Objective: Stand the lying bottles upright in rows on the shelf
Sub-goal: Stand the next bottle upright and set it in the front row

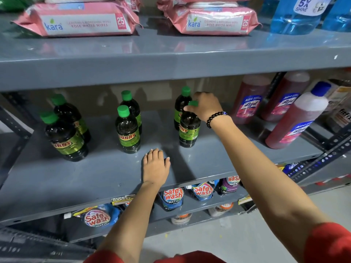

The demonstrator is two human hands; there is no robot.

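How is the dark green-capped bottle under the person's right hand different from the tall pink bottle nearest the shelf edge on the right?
The green-capped bottle holds dark liquid and wears a green SUNNY label; the pink bottle holds pinkish-red liquid with a blue and pink label. The green-capped bottle looks shorter; the pink bottle looks taller and has a blue cap. The right hand grips the green-capped bottle's top; nothing touches the pink bottle. Both stand on the same grey shelf.
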